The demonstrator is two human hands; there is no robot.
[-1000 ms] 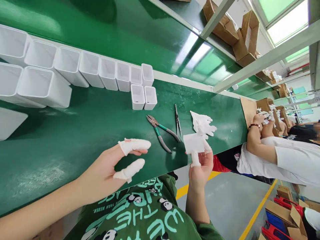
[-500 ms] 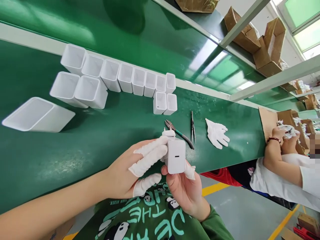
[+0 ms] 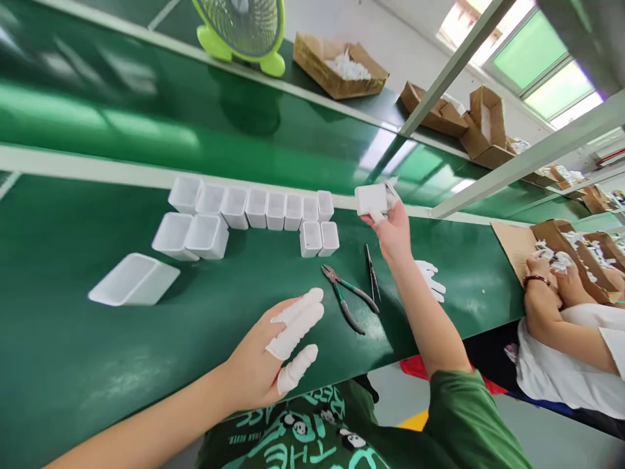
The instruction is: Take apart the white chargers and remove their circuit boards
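Green table carries a cluster of white open boxes toward the rear, with one lone box set apart nearer the front at left. Left hand, white covers on thumb and two fingers, hovers over the front part, grip fairly wide, thumb apart from fingers; right hand reaches far out near the rear rail, grip around a white casing, to the right of the boxes. Green-handled pliers lie splayed between the hands, slim tweezers just beside them.
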